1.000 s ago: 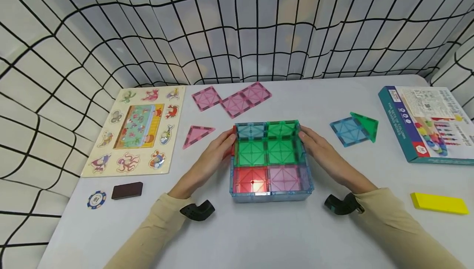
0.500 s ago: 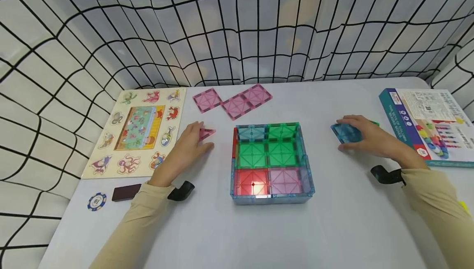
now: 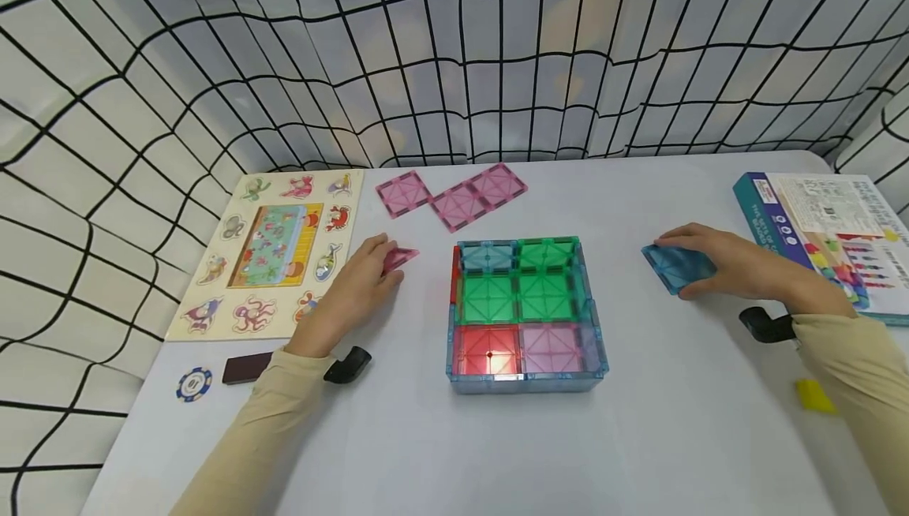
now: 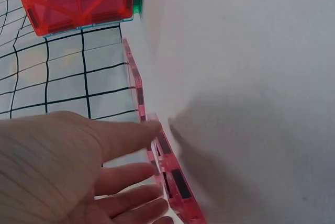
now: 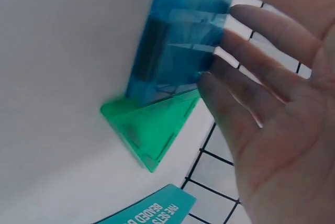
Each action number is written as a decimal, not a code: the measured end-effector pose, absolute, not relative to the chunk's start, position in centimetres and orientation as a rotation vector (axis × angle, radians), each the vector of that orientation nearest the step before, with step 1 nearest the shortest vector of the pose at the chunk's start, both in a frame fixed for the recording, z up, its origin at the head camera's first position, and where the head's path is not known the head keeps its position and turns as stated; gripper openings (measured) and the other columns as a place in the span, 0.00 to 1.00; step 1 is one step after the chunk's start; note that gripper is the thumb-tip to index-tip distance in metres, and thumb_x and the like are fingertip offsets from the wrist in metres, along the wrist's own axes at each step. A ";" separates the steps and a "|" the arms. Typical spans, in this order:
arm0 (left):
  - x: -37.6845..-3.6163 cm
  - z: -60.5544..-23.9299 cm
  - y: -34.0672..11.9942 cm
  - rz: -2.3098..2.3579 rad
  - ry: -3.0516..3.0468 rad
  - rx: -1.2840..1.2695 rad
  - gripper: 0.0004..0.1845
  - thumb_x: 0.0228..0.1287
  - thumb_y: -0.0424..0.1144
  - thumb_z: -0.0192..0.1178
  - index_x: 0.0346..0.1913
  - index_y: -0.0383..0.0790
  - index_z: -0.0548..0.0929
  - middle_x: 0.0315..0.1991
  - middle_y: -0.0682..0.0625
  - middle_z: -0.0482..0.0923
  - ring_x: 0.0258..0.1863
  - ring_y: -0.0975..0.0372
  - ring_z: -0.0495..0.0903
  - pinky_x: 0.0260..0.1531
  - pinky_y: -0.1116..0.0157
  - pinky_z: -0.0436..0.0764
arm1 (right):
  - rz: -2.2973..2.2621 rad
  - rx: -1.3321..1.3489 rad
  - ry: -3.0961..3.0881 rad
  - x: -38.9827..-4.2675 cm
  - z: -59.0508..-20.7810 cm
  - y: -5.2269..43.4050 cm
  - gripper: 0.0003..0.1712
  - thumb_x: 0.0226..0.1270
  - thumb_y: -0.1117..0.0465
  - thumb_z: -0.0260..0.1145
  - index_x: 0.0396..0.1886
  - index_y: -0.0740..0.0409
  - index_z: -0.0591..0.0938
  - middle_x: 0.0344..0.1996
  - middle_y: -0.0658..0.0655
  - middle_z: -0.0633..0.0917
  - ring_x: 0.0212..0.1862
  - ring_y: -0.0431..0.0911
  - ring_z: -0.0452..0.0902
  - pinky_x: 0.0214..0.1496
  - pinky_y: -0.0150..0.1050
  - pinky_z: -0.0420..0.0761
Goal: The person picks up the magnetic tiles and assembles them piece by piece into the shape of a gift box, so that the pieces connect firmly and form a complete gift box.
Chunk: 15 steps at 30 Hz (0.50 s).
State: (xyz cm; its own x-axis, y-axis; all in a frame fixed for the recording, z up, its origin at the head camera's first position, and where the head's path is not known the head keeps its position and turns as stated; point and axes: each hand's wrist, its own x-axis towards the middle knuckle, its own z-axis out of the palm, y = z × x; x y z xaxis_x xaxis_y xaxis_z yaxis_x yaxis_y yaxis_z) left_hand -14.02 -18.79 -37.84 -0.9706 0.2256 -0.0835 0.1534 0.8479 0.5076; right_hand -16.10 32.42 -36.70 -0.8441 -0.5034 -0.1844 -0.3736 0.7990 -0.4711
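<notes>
My left hand (image 3: 353, 291) is at the pink triangular magnetic tile (image 3: 399, 258) and pinches it between thumb and fingers, covering part of it. In the left wrist view the thumb and fingers of the left hand (image 4: 112, 174) meet the pink tile's edge. Over on the right, my right hand (image 3: 738, 263) holds the blue square magnetic tile (image 3: 678, 267), which looks tilted. Close to that tile, a green triangular tile (image 5: 154, 130) shows in the right wrist view. Between the hands stands an open box of magnetic tiles (image 3: 525, 383), with green, red and pink squares inside.
Several pink square tiles (image 3: 458, 204) lie at the back. An animal puzzle board (image 3: 202, 271), a dark brown block (image 3: 245, 368) and a poker chip (image 3: 194, 383) are at left. A boxed game (image 3: 838, 232) and a yellow block (image 3: 814, 396) are at right. Black netting (image 3: 497, 58) hangs behind.
Both hands have let go of the tile box and moved outward. The left hand has taken the pink triangle, the right hand the blue square. The box stays in place.
</notes>
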 end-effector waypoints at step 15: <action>-10.9 -36.5 -15.4 1.373 2.327 0.747 0.53 0.66 0.51 0.73 0.85 0.52 0.50 0.83 0.54 0.51 0.81 0.55 0.56 0.75 0.49 0.65 | -0.629 -0.662 2.793 -16.4 -37.2 32.9 0.47 0.44 0.57 0.90 0.66 0.63 0.81 0.60 0.69 0.74 0.60 0.64 0.67 0.62 0.70 0.74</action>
